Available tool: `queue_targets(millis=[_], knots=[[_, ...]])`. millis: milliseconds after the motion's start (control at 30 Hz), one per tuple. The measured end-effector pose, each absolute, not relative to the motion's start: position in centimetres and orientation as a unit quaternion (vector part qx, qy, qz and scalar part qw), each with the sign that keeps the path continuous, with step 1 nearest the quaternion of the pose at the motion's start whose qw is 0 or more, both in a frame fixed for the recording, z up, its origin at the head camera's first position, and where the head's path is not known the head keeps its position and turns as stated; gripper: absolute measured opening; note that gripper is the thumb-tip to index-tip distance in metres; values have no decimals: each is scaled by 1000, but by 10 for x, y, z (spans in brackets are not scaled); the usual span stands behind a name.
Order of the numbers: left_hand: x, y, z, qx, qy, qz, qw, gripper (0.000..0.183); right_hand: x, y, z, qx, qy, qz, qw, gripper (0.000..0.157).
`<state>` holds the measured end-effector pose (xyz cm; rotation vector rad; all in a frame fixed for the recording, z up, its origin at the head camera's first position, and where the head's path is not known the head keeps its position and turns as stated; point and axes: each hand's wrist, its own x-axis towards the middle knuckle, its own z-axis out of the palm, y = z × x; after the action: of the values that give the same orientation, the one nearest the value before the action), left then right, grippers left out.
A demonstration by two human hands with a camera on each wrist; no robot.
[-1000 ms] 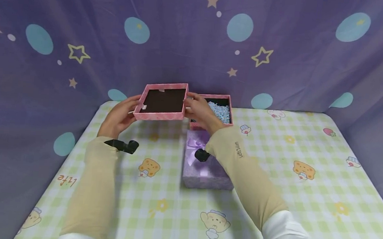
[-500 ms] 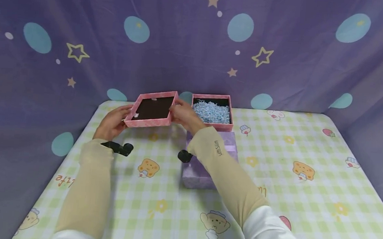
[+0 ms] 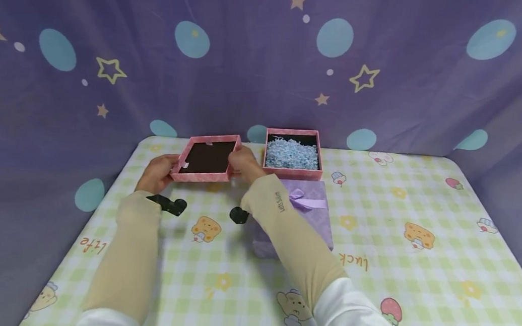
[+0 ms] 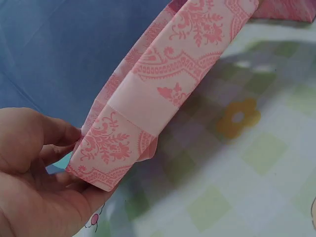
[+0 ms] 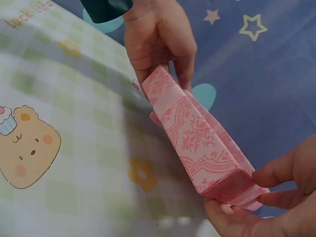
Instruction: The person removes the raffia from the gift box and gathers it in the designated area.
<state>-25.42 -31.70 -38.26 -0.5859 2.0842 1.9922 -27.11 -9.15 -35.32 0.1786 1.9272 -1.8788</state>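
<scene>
Both hands hold a pink patterned box lid (image 3: 207, 158) upside down, its dark inside facing up, low over the table's far left. My left hand (image 3: 157, 170) grips its left corner (image 4: 106, 148); my right hand (image 3: 243, 163) grips its right end (image 5: 232, 185). In the right wrist view the lid (image 5: 197, 133) spans between the two hands, with the left hand (image 5: 158, 34) at the far end. To the right stands the open pink box (image 3: 293, 155) filled with pale blue shredded paper. In front of it lies a purple gift box (image 3: 310, 207) with a bow, partly hidden by my right forearm.
The table carries a green checked cloth (image 3: 417, 265) with bear and strawberry prints. A purple star-patterned curtain (image 3: 268, 57) closes off the back and sides. Black wrist camera mounts (image 3: 167, 204) sit on both forearms.
The lid has moved left and down, away from over the pink box, towards the table. My right forearm has shifted left, uncovering more of the purple box.
</scene>
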Motion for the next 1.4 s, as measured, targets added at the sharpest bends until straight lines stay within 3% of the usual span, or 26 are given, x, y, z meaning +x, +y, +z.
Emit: queue_targets(millis=[167,333,867,1033,1167,1233,1400], knots=[[-254,-315,-386,-195,716,662,103,48,-272,-94,-363,69,710,-669,210,34],[-255,-311,-390,-198,726,648,117,49,-276,-94,-371,94,723,-652,209,32],[-255,-304,-393,-186,733,637,153,66,-276,-88,-377,51,738,-629,238,47],[-257,-301,-393,-202,725,642,146,50,-279,-88,-377,48,751,-602,267,51],[-258,-303,-392,-227,720,642,132,53,-282,-91,-373,50,762,-584,276,59],[-258,-304,-389,-245,722,638,109,56,-282,-91,-369,35,783,-565,259,63],[-260,-303,-377,-271,760,591,7,50,-282,-92,-356,-27,856,-497,141,61]])
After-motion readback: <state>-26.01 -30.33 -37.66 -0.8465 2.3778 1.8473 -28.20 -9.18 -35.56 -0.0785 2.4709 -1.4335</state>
